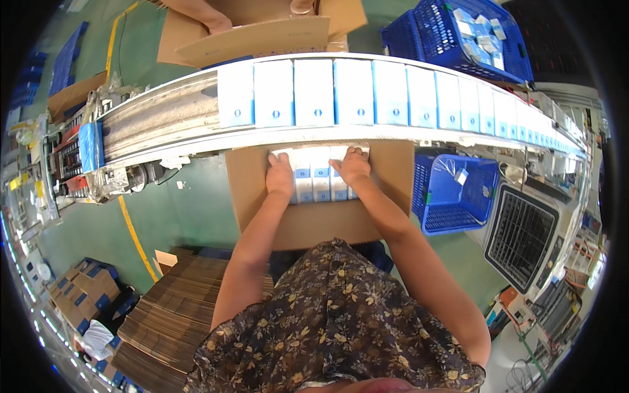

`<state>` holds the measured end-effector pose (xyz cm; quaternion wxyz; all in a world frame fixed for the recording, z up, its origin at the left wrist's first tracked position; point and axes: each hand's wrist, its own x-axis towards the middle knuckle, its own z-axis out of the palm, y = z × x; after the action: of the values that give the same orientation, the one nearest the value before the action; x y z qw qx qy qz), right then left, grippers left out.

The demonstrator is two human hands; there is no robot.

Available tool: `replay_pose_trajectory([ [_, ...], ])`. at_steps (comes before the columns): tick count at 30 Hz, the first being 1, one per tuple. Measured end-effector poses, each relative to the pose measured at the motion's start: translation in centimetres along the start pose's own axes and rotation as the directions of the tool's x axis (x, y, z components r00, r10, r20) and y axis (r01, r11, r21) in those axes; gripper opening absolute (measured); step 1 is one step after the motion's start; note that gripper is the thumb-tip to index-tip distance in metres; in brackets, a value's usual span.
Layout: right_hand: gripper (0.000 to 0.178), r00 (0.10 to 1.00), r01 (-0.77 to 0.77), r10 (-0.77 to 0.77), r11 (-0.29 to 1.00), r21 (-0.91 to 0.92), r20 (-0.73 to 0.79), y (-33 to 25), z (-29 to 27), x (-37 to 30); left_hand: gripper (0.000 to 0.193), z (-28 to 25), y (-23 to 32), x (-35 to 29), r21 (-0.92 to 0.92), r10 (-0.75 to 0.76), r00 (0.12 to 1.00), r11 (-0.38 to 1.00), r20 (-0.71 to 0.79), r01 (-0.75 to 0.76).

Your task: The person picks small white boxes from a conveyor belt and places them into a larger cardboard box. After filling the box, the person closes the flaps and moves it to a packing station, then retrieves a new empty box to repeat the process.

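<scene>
Inside an open brown carton (301, 226) in front of me stand small white-and-blue boxes (321, 185), packed side by side. My left hand (280, 175) is bent over the left end of the top row, with its fingertips on the far edge. At the right end my right hand (354, 168) grips the same row, fingers curled over the far side and thumb toward the middle. The row sits between both hands. Their palms partly hide the end boxes, and how deep the stack goes is hidden.
Beyond the carton runs a conveyor (160, 121) carrying a long line of white-and-blue boxes (314, 92). Blue crates (432, 219) stand right and far right. Flattened cartons (164, 314) are stacked lower left. Another person's arm (203, 14) reaches into a far carton (262, 42).
</scene>
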<state>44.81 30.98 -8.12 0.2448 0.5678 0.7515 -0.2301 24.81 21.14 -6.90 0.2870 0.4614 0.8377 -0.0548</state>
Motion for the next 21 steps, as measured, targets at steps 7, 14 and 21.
replay_pose_trajectory([
  [7, 0.059, 0.982, 0.110, -0.117, 0.992, 0.053, 0.151, 1.4, 1.9, 5.8, 0.038, 3.4, -1.0, 6.0, -0.046, 0.007, 1.000, 0.999, 0.011, -0.007],
  [14, 0.036, 0.943, 0.119, -0.217, 0.928, 0.353, 0.252, -0.8, 4.0, 0.4, 0.069, -0.5, 0.3, 2.9, -0.006, 0.014, 0.990, 1.000, 0.142, -0.013],
  [21, 0.033, 0.653, 0.633, -0.725, 0.682, 0.365, 0.221, -0.4, -2.2, -11.7, 0.044, 4.3, -1.2, 3.0, -0.306, -0.071, 0.961, 0.952, -0.268, -0.015],
])
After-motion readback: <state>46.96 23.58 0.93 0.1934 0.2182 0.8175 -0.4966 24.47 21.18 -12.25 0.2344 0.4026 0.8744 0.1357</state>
